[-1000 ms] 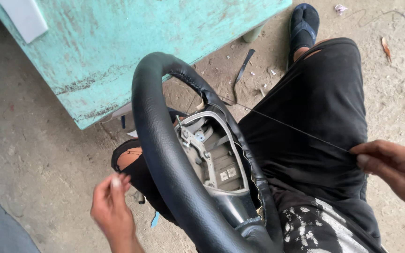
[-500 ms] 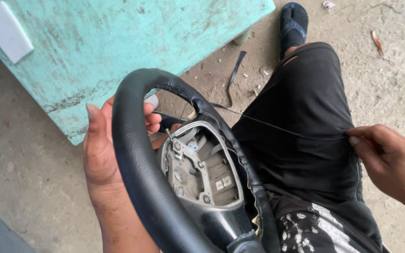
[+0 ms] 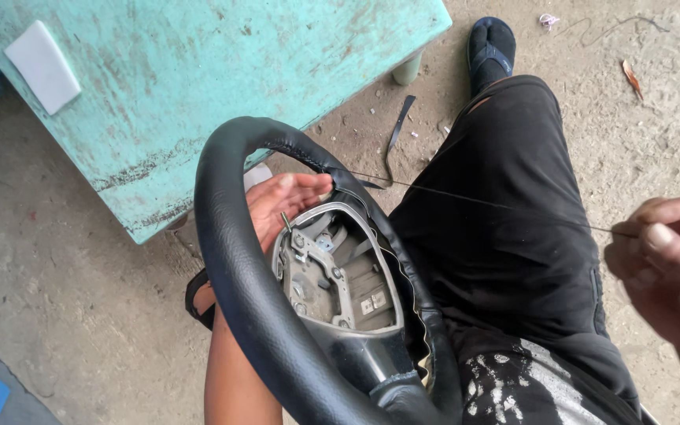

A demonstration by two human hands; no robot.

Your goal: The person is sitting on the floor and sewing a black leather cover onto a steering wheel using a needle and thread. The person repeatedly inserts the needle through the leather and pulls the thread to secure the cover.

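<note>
On the person's lap, tilted toward the camera, sits a black leather-covered steering wheel [image 3: 277, 315], the biggest thing in hand; its rim runs from about eleven o'clock down to five o'clock in the view, and its bare metal hub [image 3: 336, 275] shows in the middle. Behind it, at eleven o'clock, stands a worn turquoise table [image 3: 198, 86] with a white block [image 3: 43, 65] lying on top. The black trouser leg [image 3: 505, 228] stretches toward one o'clock and ends in a dark sandal [image 3: 491, 47] on the sandy concrete floor [image 3: 57, 260].

The left hand [image 3: 285, 206] comes up through the wheel from below, fingers curled against the inside of the rim near the seam, bracing it without fully closing round it. The right hand [image 3: 667, 252], at three o'clock, has thumb and fingertips pinched together on a thin dark thread [image 3: 474, 201], drawn taut from the seam at the top of the rim across the thigh. A needle, if there is one, is too small to tell.

As a judgement: the thread looks tight, so a hard tug could snap it or tear the stitch hole in the leather. The wheel is only propped, so it might twist off the lap. The left fingertips lie close to the seam and could be cut by the thread.
</note>
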